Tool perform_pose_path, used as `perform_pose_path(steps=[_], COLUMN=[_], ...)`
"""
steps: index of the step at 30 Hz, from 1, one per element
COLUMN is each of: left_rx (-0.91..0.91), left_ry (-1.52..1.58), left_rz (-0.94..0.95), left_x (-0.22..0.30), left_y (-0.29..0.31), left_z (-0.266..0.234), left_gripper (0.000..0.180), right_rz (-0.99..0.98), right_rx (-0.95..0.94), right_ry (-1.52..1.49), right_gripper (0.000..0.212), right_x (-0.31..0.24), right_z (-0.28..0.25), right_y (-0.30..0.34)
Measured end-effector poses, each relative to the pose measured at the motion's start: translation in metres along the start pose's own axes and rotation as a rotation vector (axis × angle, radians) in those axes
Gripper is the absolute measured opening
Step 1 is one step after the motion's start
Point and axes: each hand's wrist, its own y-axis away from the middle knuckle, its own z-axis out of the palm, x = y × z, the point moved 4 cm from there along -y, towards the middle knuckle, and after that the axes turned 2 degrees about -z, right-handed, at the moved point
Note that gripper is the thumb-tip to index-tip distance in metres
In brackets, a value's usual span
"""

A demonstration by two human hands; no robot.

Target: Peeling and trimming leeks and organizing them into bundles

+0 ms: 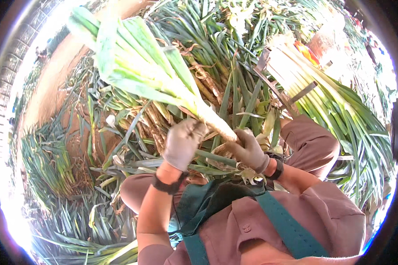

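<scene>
Slanting up and left from the right hand (pixel 249 152) gripping its pale end, the leek (pixel 163 81) passes just beside the curled left hand (pixel 184 143); whether that grasps it, I cannot tell.

Bright light burns out the left rim and pales the leek leaves (pixel 137 66) amid fisheye-curved edges.

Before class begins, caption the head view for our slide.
Left hand and right hand, both gloved, at one leek amid leek heaps.
</scene>
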Motion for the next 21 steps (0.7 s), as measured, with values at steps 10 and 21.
perform_pose_path(steps=[10, 21], left_rx=[0.208, 0.44], left_ry=[-0.192, 0.645], left_rz=[0.112, -0.023], left_x=[-0.038, -0.055], left_y=[0.041, 0.036], left_z=[0.011, 0.002], left_gripper=[0.051, 0.04], right_rz=[-0.155, -0.316], right_rx=[0.129, -0.039], right_ry=[-0.025, 0.352], right_gripper=[0.037, 0.051], right_x=[0.015, -0.013], right_z=[-0.036, 0.009], right_y=[0.023, -0.005])
